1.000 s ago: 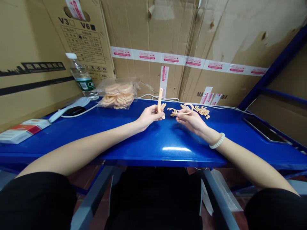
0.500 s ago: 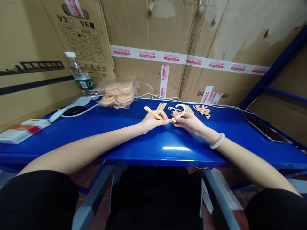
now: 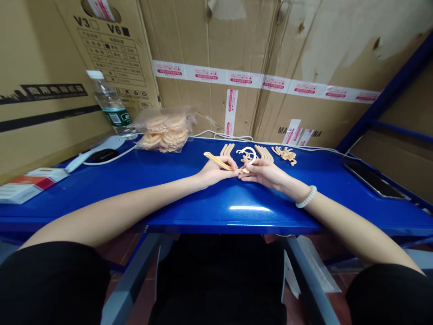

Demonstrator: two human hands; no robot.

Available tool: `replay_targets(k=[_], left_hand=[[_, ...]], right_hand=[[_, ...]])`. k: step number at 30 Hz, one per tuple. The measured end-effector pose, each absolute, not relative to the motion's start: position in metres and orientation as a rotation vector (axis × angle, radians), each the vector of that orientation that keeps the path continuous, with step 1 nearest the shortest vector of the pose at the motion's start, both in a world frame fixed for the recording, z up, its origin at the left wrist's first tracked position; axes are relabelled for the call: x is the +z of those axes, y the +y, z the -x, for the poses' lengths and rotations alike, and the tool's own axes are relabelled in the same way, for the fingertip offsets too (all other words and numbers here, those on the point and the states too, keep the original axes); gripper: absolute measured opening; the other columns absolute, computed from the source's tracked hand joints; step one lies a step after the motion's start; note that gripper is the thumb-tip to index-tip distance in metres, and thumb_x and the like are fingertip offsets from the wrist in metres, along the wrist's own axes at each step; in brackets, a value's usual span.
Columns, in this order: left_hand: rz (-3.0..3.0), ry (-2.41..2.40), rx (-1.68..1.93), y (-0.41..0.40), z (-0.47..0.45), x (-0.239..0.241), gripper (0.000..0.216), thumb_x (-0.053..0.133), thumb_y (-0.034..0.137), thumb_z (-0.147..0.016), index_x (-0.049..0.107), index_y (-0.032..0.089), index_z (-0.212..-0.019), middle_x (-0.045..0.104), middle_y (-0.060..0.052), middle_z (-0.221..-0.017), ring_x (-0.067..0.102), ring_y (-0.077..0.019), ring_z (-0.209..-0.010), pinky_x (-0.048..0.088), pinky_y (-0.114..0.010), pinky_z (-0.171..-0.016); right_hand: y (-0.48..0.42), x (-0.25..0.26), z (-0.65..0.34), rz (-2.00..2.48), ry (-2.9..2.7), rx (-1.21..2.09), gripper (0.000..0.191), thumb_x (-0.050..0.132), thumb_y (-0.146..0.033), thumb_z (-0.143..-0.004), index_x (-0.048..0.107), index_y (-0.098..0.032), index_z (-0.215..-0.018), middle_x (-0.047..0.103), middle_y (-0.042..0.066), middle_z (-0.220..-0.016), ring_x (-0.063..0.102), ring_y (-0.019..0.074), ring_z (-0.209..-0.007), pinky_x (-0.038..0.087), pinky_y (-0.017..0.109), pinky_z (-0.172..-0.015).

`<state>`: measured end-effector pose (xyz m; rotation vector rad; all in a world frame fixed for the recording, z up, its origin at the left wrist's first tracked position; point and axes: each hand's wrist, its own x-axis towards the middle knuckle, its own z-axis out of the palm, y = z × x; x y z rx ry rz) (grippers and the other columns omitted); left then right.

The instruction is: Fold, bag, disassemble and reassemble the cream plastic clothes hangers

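My left hand (image 3: 214, 171) is closed round a long beige plastic strip (image 3: 216, 161) that lies slanted, its free end pointing left. My right hand (image 3: 264, 173) pinches a curved beige hook piece (image 3: 250, 153) and meets the strip's right end at about the table's middle. Both hands rest on the blue table (image 3: 169, 180). Just behind them lie more straight beige strips (image 3: 227, 149) and a heap of small beige hook parts (image 3: 286, 155). A white bead bracelet (image 3: 306, 197) sits on my right wrist.
A clear bag of round beige pads (image 3: 165, 129), a water bottle (image 3: 111, 106), a white handheld device with a cord (image 3: 96, 152) and a red-and-white box (image 3: 29, 183) lie at the left. A dark phone (image 3: 372, 179) lies at the right. Cardboard boxes (image 3: 270, 58) wall the back.
My left hand tipped the strip from upright down to a slant and brought it to my right hand, which moved the curved piece in against the strip's end.
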<state>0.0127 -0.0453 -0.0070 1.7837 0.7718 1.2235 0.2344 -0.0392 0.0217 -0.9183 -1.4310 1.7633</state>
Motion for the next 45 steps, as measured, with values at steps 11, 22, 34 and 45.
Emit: replay_targets(k=[11, 22, 34, 45], left_hand=[[-1.865, 0.737, 1.254, -0.047, -0.013, -0.005, 0.021, 0.082, 0.03, -0.072, 0.067, 0.015, -0.071, 0.067, -0.003, -0.074, 0.061, -0.013, -0.068, 0.048, -0.024, -0.066], [-1.94, 0.738, 1.293, -0.051, -0.016, -0.004, 0.027, 0.078, 0.029, -0.071, 0.057, 0.016, -0.061, 0.063, -0.001, -0.068, 0.06, -0.0122, -0.066, 0.047, -0.024, -0.067], [-1.72, 0.765, 1.258, -0.057, -0.021, -0.002, 0.031, 0.085, 0.029, -0.065, 0.058, 0.015, -0.06, 0.063, 0.0, -0.065, 0.061, -0.0113, -0.062, 0.046, -0.021, -0.061], [-1.55, 0.796, 1.235, -0.059, -0.022, -0.002, 0.048, 0.094, 0.028, -0.059, 0.061, 0.016, -0.092, 0.072, 0.0, -0.076, 0.068, -0.0134, -0.067, 0.052, -0.023, -0.065]], right_hand=[[-0.041, 0.021, -0.234, 0.898, -1.483, 1.71, 0.018, 0.082, -0.016, -0.089, 0.064, -0.016, -0.091, 0.076, 0.008, -0.086, 0.078, 0.0192, -0.083, 0.067, 0.026, -0.079], [-0.04, 0.012, -0.232, 0.796, -1.543, 1.596, 0.033, 0.092, -0.023, -0.075, 0.062, -0.016, -0.084, 0.074, 0.005, -0.076, 0.076, 0.0174, -0.07, 0.064, 0.023, -0.067], [-0.047, 0.007, -0.226, 0.834, -1.642, 1.299, 0.029, 0.085, -0.028, -0.077, 0.059, -0.019, -0.085, 0.07, 0.001, -0.069, 0.07, 0.0163, -0.061, 0.06, 0.028, -0.062], [-0.048, 0.007, -0.225, 0.823, -1.743, 1.148, 0.027, 0.081, -0.036, -0.077, 0.058, -0.023, -0.083, 0.067, -0.001, -0.066, 0.067, 0.0185, -0.059, 0.058, 0.032, -0.062]])
